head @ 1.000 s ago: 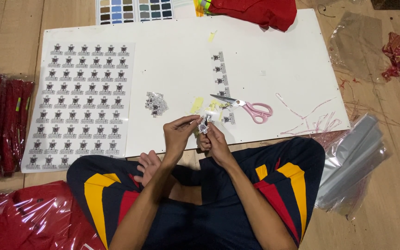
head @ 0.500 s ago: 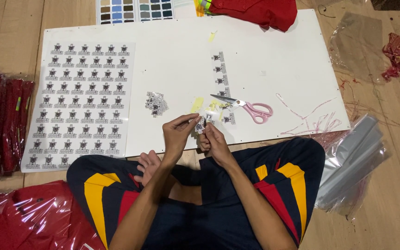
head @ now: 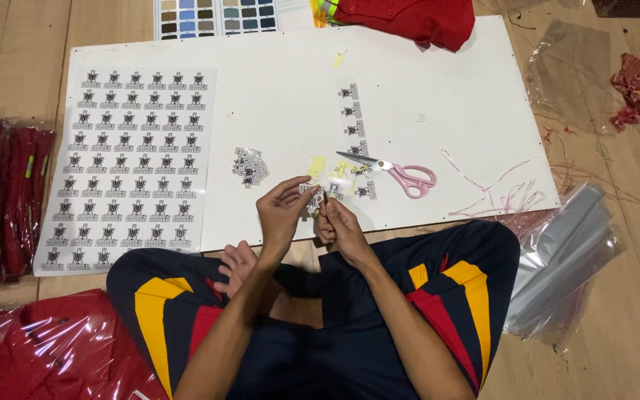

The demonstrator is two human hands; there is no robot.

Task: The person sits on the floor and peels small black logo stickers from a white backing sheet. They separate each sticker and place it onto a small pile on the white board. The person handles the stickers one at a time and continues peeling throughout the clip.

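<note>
I sit cross-legged at the near edge of a white board point(head: 275, 111). My left hand point(head: 281, 215) and my right hand point(head: 341, 226) meet over that edge and pinch a small cut-out sticker point(head: 312, 198) between their fingertips. Just beyond the hands lie pink-handled scissors point(head: 398, 174), blades pointing left, with yellow paper scraps point(head: 318, 165) around them. A small pile of cut stickers point(head: 250, 165) sits to the left of the scraps. A short strip of stickers point(head: 352, 118) runs up the board's middle.
A large sheet of printed black-and-white stickers point(head: 133, 167) covers the board's left part. Red packed garments point(head: 1, 196) lie left and at bottom left point(head: 46, 352). Clear plastic bags point(head: 564, 252) lie right. Red cloth point(head: 416, 18) and a colour swatch card point(head: 216, 15) sit at the far edge.
The hands stay at the same spot; only the fingers have shifted slightly on the small sticker.
</note>
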